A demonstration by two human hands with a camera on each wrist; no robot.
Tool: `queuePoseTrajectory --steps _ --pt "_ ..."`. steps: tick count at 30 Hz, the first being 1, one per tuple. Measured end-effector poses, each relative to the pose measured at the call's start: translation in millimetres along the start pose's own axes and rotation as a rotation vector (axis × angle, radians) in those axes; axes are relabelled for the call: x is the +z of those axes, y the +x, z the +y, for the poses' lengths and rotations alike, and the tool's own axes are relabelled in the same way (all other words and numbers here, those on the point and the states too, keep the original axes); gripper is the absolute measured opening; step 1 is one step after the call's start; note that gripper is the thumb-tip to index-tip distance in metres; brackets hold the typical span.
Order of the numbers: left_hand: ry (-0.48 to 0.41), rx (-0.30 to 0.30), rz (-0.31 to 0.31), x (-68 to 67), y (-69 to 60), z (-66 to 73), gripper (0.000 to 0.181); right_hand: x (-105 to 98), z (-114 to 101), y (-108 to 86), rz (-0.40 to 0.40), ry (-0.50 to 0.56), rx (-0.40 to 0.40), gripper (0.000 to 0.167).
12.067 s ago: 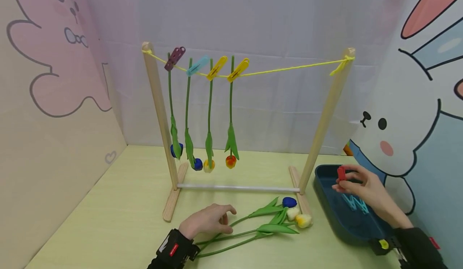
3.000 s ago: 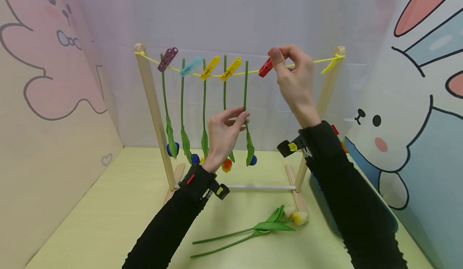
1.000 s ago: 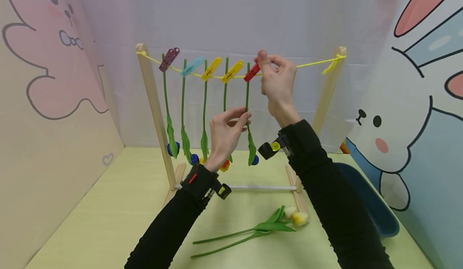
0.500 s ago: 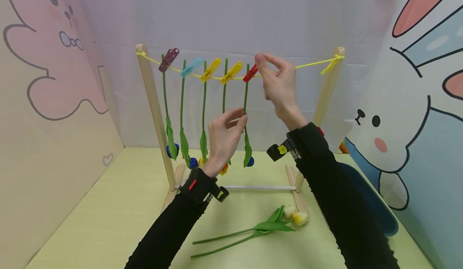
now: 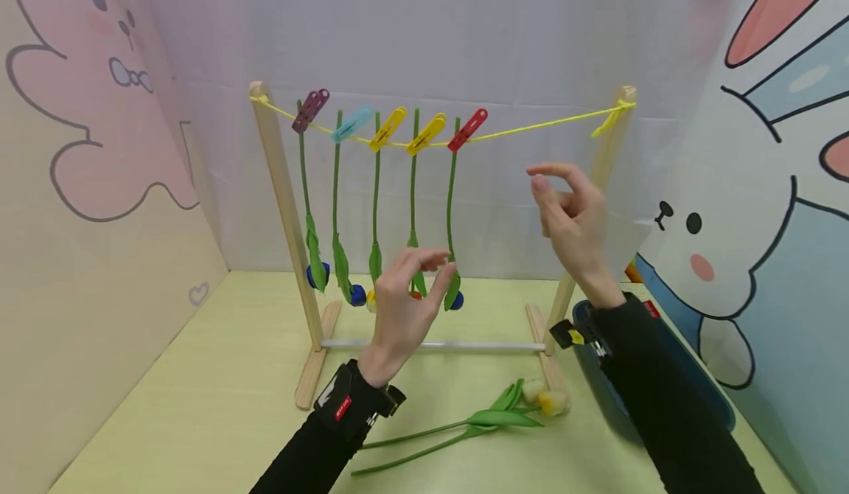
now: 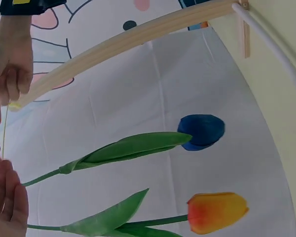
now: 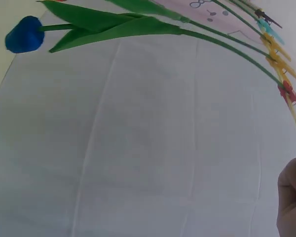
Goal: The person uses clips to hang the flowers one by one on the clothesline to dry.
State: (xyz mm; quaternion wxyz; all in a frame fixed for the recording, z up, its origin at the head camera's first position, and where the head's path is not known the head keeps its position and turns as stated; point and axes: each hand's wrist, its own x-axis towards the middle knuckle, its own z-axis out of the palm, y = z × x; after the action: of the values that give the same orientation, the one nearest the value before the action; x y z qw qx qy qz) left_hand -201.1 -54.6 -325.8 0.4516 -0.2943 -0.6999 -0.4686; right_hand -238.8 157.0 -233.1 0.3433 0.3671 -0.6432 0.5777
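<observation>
Several artificial tulips hang upside down from a yellow cord (image 5: pixel 530 128). A red clip (image 5: pixel 467 130) fastens the rightmost one, whose blue bloom (image 6: pixel 205 131) shows in the left wrist view. To its left are two yellow clips (image 5: pixel 426 134), a light blue clip (image 5: pixel 353 124) and a purple clip (image 5: pixel 310 110). The left hand (image 5: pixel 406 310) is in front of the lower part of the hanging flowers, thumb and fingers apart, nothing held. The right hand (image 5: pixel 573 225) hovers empty below the cord, right of the red clip, its fingers bent loosely.
Two tulips with pale and yellow blooms (image 5: pixel 553 402) lie on the table (image 5: pixel 199 376) in front of the wooden frame (image 5: pixel 285 206). A dark blue tray (image 5: pixel 606 398) stands at the right, partly behind the right sleeve. A white bar (image 5: pixel 431 346) joins the frame's feet.
The right hand has let go of the red clip and moved right and down. The left hand has released the blue tulip's stem and lowered. The red clip stays on the cord with the stem.
</observation>
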Motion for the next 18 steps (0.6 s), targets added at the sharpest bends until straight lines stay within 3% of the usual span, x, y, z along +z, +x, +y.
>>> queuePoseTrajectory --steps 2,4,8,13,16,18 --pt "-0.031 -0.005 -0.086 -3.9 -13.3 -1.2 0.015 -16 5 -15.1 -0.009 -0.006 0.022 0.015" --pt "-0.061 -0.047 -0.193 -8.3 -26.9 -4.0 0.013 -31 10 -29.8 -0.03 -0.014 0.071 0.021" --pt "-0.068 -0.193 -0.451 -16.1 -53.2 -11.5 0.013 -61 19 -56.1 -0.112 -0.145 0.247 0.028" --pt "-0.061 -0.371 -0.777 -20.7 -82.0 -27.1 0.014 -98 27 -80.8 -0.364 -0.455 0.469 0.02" --pt "-0.067 -0.437 -0.902 -22.5 -95.4 -37.4 0.016 -121 34 -89.5 -0.53 -0.582 0.574 0.028" --pt "-0.079 -0.474 -0.96 -23.2 -102.8 -43.3 0.018 -135 39 -94.1 -0.607 -0.611 0.628 0.027"
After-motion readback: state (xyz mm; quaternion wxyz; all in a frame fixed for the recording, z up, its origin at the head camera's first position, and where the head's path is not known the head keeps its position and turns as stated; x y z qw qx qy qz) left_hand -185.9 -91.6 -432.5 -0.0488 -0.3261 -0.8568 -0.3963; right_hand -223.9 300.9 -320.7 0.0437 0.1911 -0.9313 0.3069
